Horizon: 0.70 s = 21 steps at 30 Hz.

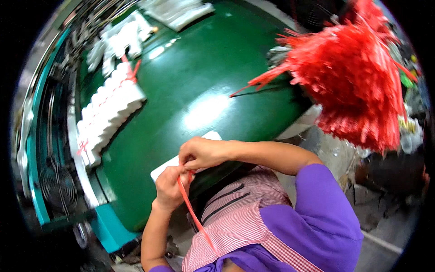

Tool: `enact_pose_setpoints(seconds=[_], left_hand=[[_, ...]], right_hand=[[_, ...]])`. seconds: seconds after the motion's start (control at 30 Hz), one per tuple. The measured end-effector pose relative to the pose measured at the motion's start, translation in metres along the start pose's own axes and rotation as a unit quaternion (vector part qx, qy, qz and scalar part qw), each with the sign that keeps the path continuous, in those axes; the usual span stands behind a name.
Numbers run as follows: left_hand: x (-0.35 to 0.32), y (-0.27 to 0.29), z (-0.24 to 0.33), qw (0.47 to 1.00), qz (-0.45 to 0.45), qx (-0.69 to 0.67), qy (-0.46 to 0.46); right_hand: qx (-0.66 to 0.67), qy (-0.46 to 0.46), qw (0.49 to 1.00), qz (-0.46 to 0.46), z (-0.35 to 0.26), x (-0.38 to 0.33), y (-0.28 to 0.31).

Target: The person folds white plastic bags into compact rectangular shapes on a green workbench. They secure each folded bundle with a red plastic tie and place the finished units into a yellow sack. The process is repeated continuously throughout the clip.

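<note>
Close together over the table's near edge, my left hand (pixel 169 189) and my right hand (pixel 202 153) both pinch a red plastic strip (pixel 192 210). One end of the strip trails down across my checked apron. Beneath my hands lies a flat white bundle (pixel 165 169), mostly covered by them; its exact kind cannot be made out. To the left, a row of white rolled bundles (pixel 111 106) rests on the green table, with red ties at both ends. Fingertips of both hands nearly touch, so the strip between them is partly hidden.
The green tabletop (pixel 190 68) reaches away from me. White gloves (pixel 124 38) and a stack of white bags (pixel 174 11) lie at its far side. A large bunch of red strips (pixel 353 77) hangs at the right. Teal machine framing (pixel 38 181) runs along the left.
</note>
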<state>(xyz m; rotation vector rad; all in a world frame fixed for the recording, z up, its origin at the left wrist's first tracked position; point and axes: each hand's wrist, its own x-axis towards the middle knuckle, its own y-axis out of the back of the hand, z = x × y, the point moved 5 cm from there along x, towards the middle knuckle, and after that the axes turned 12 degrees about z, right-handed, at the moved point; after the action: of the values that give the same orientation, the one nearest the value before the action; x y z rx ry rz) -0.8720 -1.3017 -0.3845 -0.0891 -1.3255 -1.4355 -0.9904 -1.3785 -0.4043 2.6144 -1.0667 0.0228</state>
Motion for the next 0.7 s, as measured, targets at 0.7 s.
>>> enact_pose_setpoints(seconds=[0.7], left_hand=[[0.027,0.059,-0.156,0.944,0.196,-0.062,0.258]], right_hand=[[-0.181,0.078,0.906,0.375,0.050,0.164,0.117]])
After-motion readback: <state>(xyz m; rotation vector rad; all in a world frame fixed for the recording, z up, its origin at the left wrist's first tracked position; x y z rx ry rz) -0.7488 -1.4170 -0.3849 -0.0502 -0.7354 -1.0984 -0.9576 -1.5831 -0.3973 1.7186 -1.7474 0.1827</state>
